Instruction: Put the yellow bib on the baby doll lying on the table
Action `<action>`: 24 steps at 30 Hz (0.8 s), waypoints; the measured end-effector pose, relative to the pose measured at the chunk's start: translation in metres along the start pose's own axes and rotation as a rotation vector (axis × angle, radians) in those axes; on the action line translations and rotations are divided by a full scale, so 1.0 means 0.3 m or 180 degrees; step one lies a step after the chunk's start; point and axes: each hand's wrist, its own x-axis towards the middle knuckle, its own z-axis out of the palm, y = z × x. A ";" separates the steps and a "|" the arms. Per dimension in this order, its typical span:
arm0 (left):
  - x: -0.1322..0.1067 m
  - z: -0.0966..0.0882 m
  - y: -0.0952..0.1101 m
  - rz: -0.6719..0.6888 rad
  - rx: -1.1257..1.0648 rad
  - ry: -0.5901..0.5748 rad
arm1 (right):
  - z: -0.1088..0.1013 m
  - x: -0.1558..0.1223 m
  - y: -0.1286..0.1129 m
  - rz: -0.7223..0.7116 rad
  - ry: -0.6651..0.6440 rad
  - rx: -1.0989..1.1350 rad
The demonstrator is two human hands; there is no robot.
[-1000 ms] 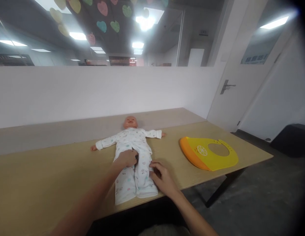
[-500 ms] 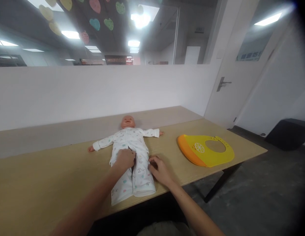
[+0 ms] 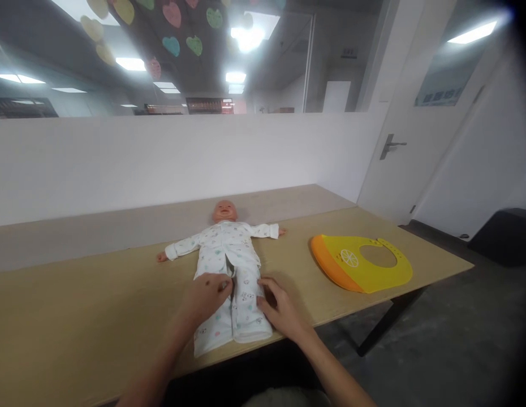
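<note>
A baby doll [image 3: 224, 211] lies on its back with its arms spread. It wears a white printed top [image 3: 229, 234] and white printed trousers [image 3: 249, 305], whose inner leg edges part in a dark gap below the crotch. Over the trouser leg on the left lies my left hand [image 3: 208, 295], its fingers curled at the inner edge; what they pinch, if anything, is hidden. My right hand [image 3: 282, 310] rests against the outer side of the other trouser leg, thumb and forefinger apart and touching the cloth.
A yellow bib [image 3: 373, 268] with an orange pocket lies on the wooden table [image 3: 97, 316], right of the doll. The table's front edge runs just below the trouser cuffs. Behind stands a white wall [image 3: 161, 164] with a window above; a door [image 3: 399, 169] is at the right.
My left hand has moved down from near the crotch to lower on the leg, uncovering the gap. My right hand's thumb and forefinger have spread apart. The view has shifted slightly.
</note>
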 end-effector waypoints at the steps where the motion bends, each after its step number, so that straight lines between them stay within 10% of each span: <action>1: -0.053 0.003 -0.011 -0.0008 0.0003 0.0115 | -0.003 -0.019 -0.007 -0.0040 -0.0068 0.0001; 5: -0.275 0.062 -0.064 0.0333 -0.0140 0.1157 | -0.011 -0.094 -0.037 -0.0251 -0.0469 -0.0271; 8: -0.361 0.126 -0.078 0.0616 0.0214 0.1284 | 0.000 -0.118 -0.050 -0.0394 -0.0543 -0.0629; 24: -0.313 0.174 -0.007 0.1147 -0.0381 0.1207 | -0.038 -0.100 -0.140 -0.0542 -0.1332 -0.0551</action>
